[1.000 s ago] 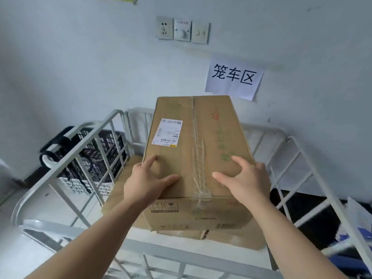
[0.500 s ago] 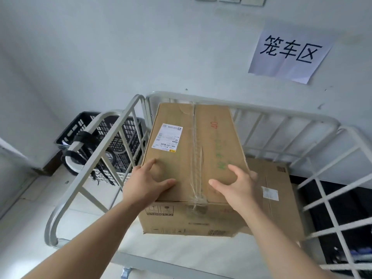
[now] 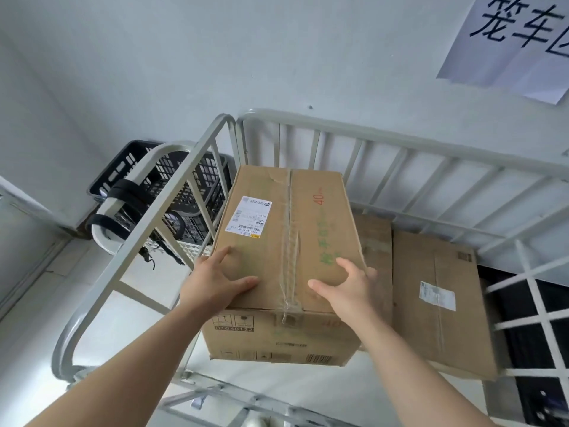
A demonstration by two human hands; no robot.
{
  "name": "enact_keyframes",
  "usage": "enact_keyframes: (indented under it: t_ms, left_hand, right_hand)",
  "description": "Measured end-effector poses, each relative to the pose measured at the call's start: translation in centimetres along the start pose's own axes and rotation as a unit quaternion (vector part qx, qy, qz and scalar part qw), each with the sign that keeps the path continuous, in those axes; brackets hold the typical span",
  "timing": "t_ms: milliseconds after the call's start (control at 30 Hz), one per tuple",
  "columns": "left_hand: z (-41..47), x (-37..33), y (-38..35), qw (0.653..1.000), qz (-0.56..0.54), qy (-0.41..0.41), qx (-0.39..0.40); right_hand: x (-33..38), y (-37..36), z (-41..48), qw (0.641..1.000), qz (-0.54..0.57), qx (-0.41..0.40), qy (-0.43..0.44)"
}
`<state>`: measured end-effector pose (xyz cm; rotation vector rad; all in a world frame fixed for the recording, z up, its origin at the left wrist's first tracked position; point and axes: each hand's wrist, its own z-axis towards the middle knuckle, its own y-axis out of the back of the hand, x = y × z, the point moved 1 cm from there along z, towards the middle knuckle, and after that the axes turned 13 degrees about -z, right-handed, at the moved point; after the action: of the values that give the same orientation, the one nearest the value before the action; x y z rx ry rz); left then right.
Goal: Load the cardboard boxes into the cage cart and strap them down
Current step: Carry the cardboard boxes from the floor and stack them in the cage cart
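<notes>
Big brown cardboard box (image 3: 286,241) sits middle of the frame, inside the cage cart (image 3: 400,140), up against the cart's left side of pale grey metal tubes. Corrugated, a bit dented at the far top edge, with a wrinkly strip of clear tape down the centre seam. There's a white shipping label (image 3: 249,217) on its top left, and green scribbles plus a red "40" on the right half.

Left hand (image 3: 215,282) is clamped on the near-left top corner, thumb flat on top and fingers spread over the edge. Right hand (image 3: 348,288) grips the near-right edge, fingers curled over the side and thumb on top. Can't tell if the bottom is actually down on the cart floor.

To the right in the cart, a lower cardboard box (image 3: 437,303) lies flat with its own small label. A black plastic lattice crate (image 3: 197,186) stands outside the cart, middle left. A white paper sign (image 3: 508,41) with black characters is on the painted wall, upper right.
</notes>
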<state>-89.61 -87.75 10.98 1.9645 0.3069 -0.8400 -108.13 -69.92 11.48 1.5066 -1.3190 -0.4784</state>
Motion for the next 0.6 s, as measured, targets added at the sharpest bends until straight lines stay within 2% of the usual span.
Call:
enact_keyframes:
  t_ms: [200, 600]
  left_hand:
    - [5.8, 2.9, -1.7, 1.0, 0.013, 0.014, 0.021]
    - [20.7, 10.4, -5.9, 0.998, 0.006, 0.013, 0.059]
  right_hand:
    - [1.7, -4.5, 5.0, 1.0, 0.01, 0.023, -0.006]
    - [6.0, -15.8, 15.2, 0.999, 0.014, 0.014, -0.037]
